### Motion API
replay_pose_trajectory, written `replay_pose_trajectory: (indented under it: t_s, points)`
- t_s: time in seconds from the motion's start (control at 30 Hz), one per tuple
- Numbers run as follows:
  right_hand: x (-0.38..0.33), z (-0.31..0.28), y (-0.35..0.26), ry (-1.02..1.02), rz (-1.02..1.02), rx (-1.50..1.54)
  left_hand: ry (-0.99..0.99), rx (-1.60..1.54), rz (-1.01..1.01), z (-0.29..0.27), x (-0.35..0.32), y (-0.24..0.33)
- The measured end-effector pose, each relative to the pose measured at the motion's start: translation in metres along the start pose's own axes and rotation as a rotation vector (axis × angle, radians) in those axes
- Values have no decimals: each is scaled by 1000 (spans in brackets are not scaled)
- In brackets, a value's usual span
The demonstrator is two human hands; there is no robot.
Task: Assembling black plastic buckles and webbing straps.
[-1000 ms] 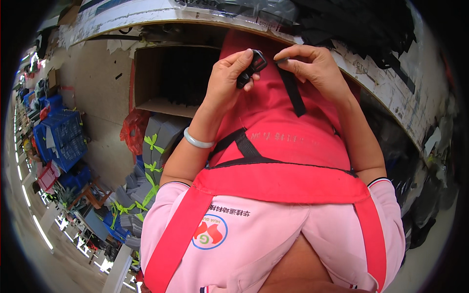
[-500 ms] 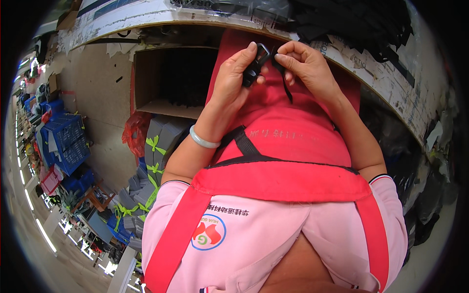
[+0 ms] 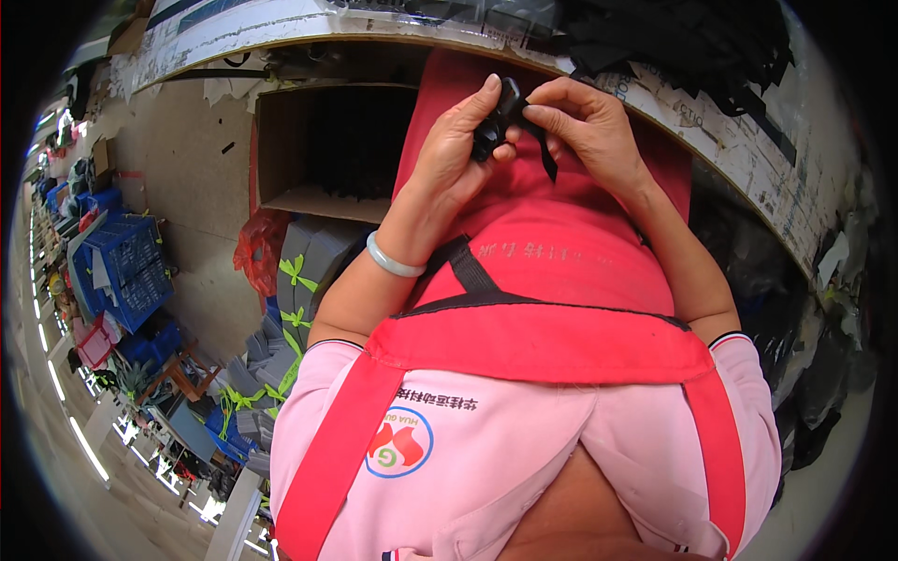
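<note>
Just left of hands point(image 3: 454, 131): black-filled box point(image 3: 327, 201)

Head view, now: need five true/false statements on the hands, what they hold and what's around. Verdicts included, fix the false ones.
1. The left hand holds a black buckle. True.
2. The strap at the right hand is white. False: it is black.
3. A pale bangle circles the left forearm. True.
4. Some of the grey bundles have yellow-green ties on them. True.
5. The red plastic bag is right of both hands in the picture. False: it is left of them, by the grey bundles.
</note>
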State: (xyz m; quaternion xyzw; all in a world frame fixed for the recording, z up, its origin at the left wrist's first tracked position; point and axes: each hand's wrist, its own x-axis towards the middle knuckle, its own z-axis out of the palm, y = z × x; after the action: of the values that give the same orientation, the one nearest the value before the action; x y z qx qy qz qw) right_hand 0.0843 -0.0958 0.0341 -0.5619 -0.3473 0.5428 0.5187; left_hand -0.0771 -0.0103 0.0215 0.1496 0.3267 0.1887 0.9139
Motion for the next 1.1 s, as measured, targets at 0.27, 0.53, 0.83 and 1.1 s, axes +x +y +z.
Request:
replay_pose_trajectory:
  t_s: [0.27, 0.53, 0.83, 1.1]
  points:
    - [2, -2, 4, -24, 4, -17, -17, 36, -54, -7, 3, -4]
    - [1, -1, -2, -101, 72, 37, -60, 17, -105, -17, 7, -6]
    - [8, -5, 28, 35, -185, -204, 44, 323, 121, -16, 7, -14]
    - [-9, 3, -17, 68, -231, -12, 133, 462, 405, -4, 1, -9]
